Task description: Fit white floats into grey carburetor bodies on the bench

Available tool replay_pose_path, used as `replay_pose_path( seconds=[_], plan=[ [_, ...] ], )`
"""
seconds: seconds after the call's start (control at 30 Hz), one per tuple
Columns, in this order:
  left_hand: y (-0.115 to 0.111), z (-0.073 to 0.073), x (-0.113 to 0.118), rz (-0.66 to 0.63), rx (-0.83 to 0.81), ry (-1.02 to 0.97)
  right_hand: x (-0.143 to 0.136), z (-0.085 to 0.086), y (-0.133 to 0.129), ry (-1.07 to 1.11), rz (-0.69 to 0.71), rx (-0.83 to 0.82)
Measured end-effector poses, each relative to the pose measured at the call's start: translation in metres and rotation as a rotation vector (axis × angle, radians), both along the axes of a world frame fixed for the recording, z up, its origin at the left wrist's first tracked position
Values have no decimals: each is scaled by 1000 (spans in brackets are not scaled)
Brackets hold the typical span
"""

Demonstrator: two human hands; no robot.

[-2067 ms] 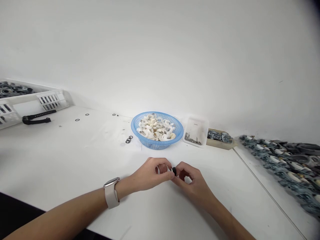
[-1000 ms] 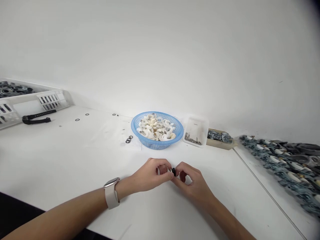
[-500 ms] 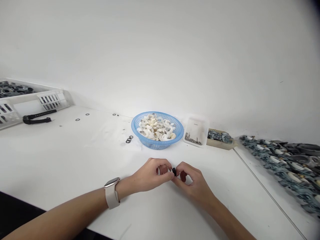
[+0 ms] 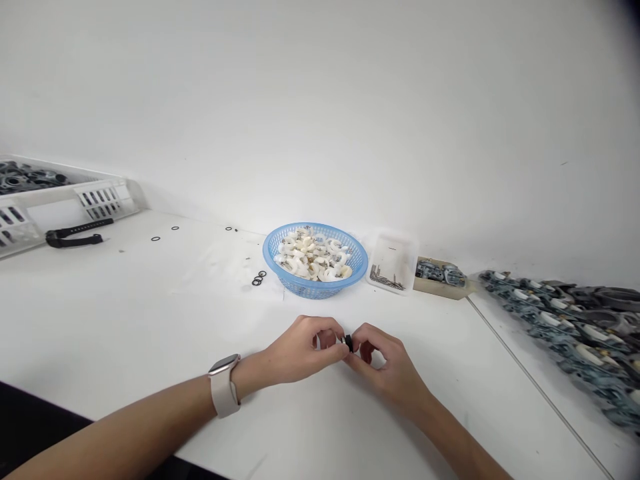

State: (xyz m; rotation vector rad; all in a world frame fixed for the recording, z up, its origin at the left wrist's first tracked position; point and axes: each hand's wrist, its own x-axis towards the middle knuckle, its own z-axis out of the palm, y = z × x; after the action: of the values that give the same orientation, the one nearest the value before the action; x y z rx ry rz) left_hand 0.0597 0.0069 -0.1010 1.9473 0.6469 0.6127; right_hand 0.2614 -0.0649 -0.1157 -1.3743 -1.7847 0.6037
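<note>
Between the fingertips of both hands is a small black part with a bit of metal showing at its left side; fingers cover most of it, so its exact kind is not clear. My left hand, with a pale-banded watch on the wrist, pinches it from the left. From the right, thumb and forefinger of my right hand close on the same part. Just beyond the hands stands a blue basket heaped with white plastic rings, several with metal bits.
A clear tray of metal pins and a small box of grey parts stand right of the basket. Grey assemblies line the right side. Black O-rings, a black watch and a white crate are leftward.
</note>
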Motion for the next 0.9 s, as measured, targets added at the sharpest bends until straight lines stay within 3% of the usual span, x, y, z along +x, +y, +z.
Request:
replay_pose_path(
  seconds=[0.9],
  plan=[
    [0, 1, 0, 8, 13, 0, 1, 1, 0, -18, 4, -14]
  ],
)
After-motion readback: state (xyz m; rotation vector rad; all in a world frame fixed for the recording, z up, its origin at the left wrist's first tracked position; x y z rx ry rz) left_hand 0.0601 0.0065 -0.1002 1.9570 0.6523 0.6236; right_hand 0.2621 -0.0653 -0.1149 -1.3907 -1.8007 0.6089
